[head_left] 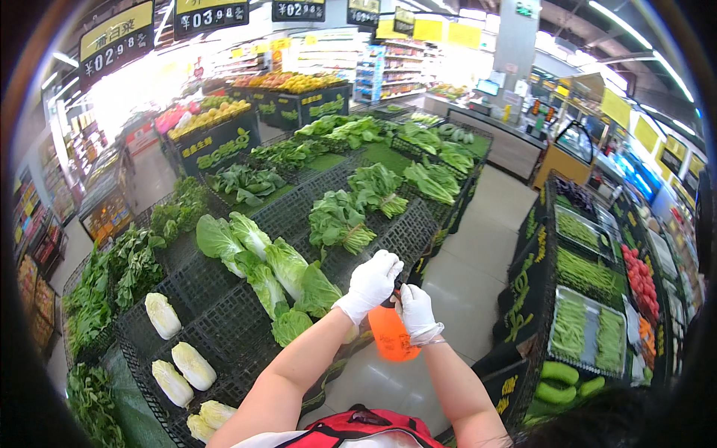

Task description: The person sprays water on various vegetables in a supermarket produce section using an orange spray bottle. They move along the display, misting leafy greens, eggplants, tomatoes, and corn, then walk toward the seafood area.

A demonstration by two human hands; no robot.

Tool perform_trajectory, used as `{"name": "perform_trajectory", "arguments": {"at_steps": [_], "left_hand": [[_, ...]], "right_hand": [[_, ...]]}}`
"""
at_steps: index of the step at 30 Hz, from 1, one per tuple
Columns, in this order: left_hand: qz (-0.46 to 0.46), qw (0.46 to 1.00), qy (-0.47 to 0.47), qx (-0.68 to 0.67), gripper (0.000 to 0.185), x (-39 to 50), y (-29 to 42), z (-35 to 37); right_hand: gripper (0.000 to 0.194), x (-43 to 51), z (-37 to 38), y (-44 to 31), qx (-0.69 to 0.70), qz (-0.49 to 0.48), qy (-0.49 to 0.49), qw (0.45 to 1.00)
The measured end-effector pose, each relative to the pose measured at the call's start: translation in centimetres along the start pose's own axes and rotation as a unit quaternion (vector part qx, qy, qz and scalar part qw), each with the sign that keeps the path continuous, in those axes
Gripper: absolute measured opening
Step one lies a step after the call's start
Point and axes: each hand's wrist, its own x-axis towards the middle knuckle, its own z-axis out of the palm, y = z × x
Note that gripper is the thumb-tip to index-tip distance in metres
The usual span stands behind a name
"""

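Both my hands wear thin white gloves and meet over an orange plastic bottle with a dark top, apparently a spray bottle. My left hand is closed around the top, its fingers hiding most of that part. At the neck, my right hand grips from the other side. The bottle hangs tilted above the aisle floor, beside the black crate-style vegetable stand. Long leafy cabbages lie left of my left hand. Just beyond it are tied bunches of leafy greens.
Pale napa cabbages lie in the stand's near left section. Across the tiled aisle, a second stand holds trays of green beans and red produce. Fruit bins stand farther back. Price signs hang overhead.
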Motion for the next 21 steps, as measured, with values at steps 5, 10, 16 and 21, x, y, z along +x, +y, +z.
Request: {"name": "perform_trajectory", "arguments": {"at_steps": [5,10,16,21], "left_hand": [[-0.065,0.997,-0.014,0.038,0.016,3.8,-2.7,4.2],[-0.083,0.994,0.018,0.076,0.012,8.6,-2.1,7.0],[-0.105,0.986,0.108,0.064,0.008,13.6,0.3,7.3],[-0.149,0.977,-0.006,0.153,0.009,15.0,-0.3,12.4]], "right_hand": [[0.026,7.8,-3.4,3.1,-0.062,-0.019,-0.086,0.994],[0.017,13.8,-9.0,6.4,-0.301,-0.324,-0.157,0.883],[0.019,17.9,-13.4,0.8,0.029,0.131,-0.263,0.955],[0.026,22.0,-14.5,-1.5,0.003,0.15,-0.266,0.952]]}}
